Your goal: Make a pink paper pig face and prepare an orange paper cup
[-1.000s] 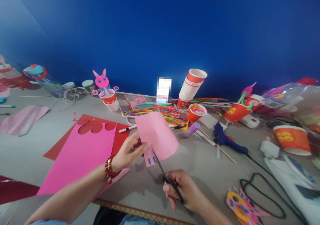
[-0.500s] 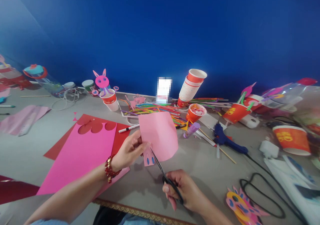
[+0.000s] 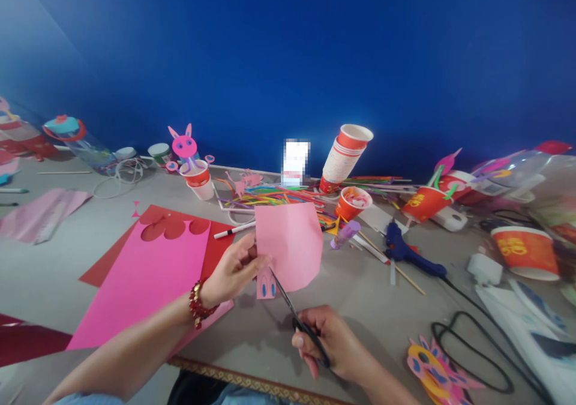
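Pinched at its left edge by my left hand (image 3: 236, 268), a light pink sheet of paper (image 3: 290, 246) is held up above the table. Two blue-filled ovals are drawn on its lower left corner, beside a cut. My right hand (image 3: 326, 339) grips black-handled scissors (image 3: 288, 300), their blades pointing up and left into the paper near my left fingertips. The blades look nearly closed. Left of my hands lies a bright pink sheet (image 3: 148, 285) with rounded pieces cut from its top edge, over a red sheet (image 3: 101, 267).
A blue glue gun (image 3: 407, 252) with a black cord lies at the right. Coloured pipe cleaners (image 3: 288, 196), a cup of pink scraps (image 3: 354, 204) and a leaning cup stack (image 3: 344, 159) stand behind. A rabbit figure (image 3: 184, 147) sits in a cup at the back left.
The pink paper has turned slightly in my left hand, its upper left corner shifting to the right. The scissors and my right hand have stayed almost in place.
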Tool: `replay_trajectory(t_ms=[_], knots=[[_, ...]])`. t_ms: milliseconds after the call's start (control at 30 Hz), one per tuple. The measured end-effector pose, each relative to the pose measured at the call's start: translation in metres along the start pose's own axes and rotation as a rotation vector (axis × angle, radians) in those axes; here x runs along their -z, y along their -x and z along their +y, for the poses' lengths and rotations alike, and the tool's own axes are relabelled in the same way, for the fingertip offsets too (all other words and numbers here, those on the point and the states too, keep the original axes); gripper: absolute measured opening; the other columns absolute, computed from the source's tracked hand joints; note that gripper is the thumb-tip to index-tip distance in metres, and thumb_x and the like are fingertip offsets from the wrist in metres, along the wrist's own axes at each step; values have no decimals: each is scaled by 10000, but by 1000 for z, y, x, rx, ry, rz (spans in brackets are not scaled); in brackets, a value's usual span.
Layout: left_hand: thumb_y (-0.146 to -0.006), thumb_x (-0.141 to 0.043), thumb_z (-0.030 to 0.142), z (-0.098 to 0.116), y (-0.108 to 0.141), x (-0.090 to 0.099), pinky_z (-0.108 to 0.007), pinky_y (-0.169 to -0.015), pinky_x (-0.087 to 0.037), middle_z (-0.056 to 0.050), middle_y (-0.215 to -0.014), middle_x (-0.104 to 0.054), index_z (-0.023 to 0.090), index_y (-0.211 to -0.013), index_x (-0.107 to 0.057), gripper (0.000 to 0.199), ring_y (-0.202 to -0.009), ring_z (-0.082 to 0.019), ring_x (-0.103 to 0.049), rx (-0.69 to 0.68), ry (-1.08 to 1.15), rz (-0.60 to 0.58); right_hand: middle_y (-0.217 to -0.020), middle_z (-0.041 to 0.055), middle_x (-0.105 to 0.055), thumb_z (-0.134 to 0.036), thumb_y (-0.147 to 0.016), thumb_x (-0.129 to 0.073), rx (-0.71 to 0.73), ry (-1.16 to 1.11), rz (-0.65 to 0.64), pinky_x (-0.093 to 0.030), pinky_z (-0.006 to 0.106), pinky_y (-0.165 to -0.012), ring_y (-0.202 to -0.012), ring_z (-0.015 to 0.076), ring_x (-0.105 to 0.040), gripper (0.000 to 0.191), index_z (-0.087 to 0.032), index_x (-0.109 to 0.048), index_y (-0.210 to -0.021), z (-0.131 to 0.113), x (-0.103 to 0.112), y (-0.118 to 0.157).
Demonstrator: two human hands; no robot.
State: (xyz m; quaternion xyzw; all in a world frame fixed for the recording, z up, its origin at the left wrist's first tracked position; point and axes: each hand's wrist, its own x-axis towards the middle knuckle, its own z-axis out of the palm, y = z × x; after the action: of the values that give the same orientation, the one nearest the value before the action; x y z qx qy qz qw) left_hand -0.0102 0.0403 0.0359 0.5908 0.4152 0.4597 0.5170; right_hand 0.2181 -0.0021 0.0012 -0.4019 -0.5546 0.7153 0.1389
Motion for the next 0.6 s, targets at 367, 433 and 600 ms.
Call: replay_trajectory(t_ms=[367, 433, 600], knots=[[-913, -602, 344, -3, 0, -1, -241, -673, -507, -76, -895, -707, 160, -1302, -516, 439, -690, -141, -631, 25, 103, -20, -387, -43, -497, -652, -705, -657, -23, -2, 16, -233, 197, -383, -331, 60, -390, 529, -191, -453, -543, 2, -1, -1], [-921, -590, 343, -3, -1, -1, -236, -665, -503, -85, -923, -705, 162, -1308, -506, 435, -717, -149, -639, 21, 142, -35, -389, -41, -498, -655, -695, -658, -21, -13, 28, -241, 202, -387, -333, 64, -392, 527, -193, -456, -541, 1, -1, -1], [-902, -621, 298, 1, -4, 0, -261, -792, -504, -97, -1080, -660, 182, -1261, -546, 384, -914, -184, -628, -30, 189, -38, -369, -45, -476, -629, -680, -659, -14, -66, 49, -221, 214, -382, -315, 65, -372, 498, -198, -458, -532, -2, -3, -1]])
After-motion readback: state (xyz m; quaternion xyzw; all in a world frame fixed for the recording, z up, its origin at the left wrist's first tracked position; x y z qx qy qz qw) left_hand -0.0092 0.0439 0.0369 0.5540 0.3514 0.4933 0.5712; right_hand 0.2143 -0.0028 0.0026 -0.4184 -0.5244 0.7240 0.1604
